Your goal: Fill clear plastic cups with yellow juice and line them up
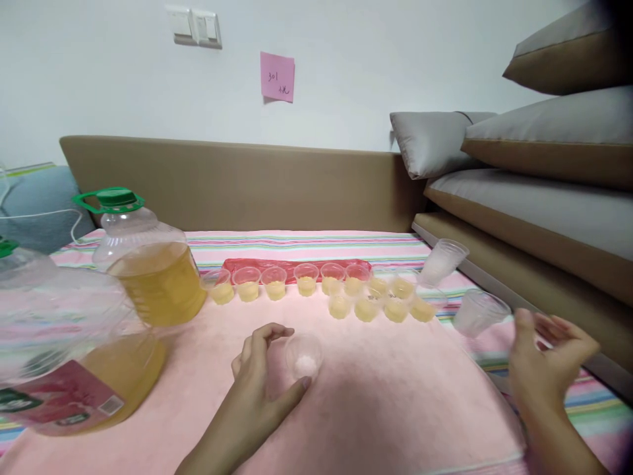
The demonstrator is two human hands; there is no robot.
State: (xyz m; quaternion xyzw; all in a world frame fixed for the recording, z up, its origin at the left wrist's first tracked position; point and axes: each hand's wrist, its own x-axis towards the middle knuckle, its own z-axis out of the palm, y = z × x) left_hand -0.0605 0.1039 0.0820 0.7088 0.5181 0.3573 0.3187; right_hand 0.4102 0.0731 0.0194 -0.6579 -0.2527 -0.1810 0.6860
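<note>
Far left, a big plastic jug (74,356) of yellow liquid sits so close to the camera that it's blurry and cut off by the frame edge; you can only read bits of its pink label, and its green cap is mostly out of shot. Just behind it stands a second jug (148,264) with a green cap and handle, about half full of the same yellow stuff. Next comes a row of small clear cups (306,280) with yellow liquid in them, lined up along a red strip (237,264) on the pink cloth (386,396); the right end bunches into two rows, and the cups overlap so much there that I can't get a clean count. In front of the row, the left hand (260,379) rests on the cloth, fingers curled loosely around an empty clear cup (303,356) standing upright; thumb and fingertips are at its sides, but it's hard to tell whether they actually press on it. Further right, two more empty cups lie tilted: one (444,260) near the couch cushions (534,198), another (479,312) just beside the right hand (546,363). That hand is open, fingers spread and smeared by motion, holding nothing I can see. Its forearm runs off the bottom edge.
</note>
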